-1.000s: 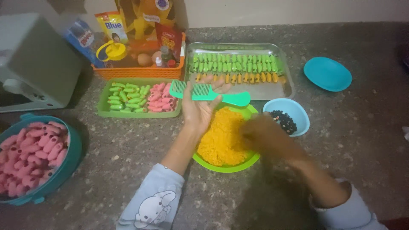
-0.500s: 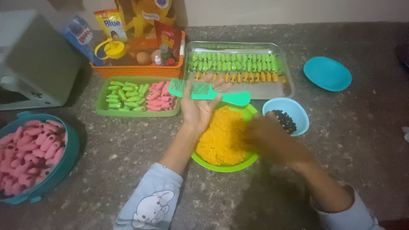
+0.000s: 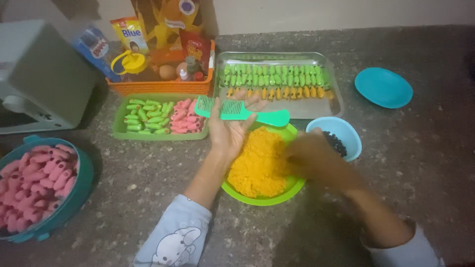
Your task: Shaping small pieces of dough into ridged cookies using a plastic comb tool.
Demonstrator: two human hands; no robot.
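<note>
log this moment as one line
left hand: holds green comb | right hand: at orange dough in green plate | bead bowl beside

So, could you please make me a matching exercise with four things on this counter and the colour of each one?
Things:
1. comb held in the left hand
2. crumbly dough in the plate
3. small bowl beside the right hand
4. basket at the back

Colours:
A. orange
B. green
C. light blue
D. yellow-orange

Pairs: 1-B, 2-D, 3-C, 4-A
</note>
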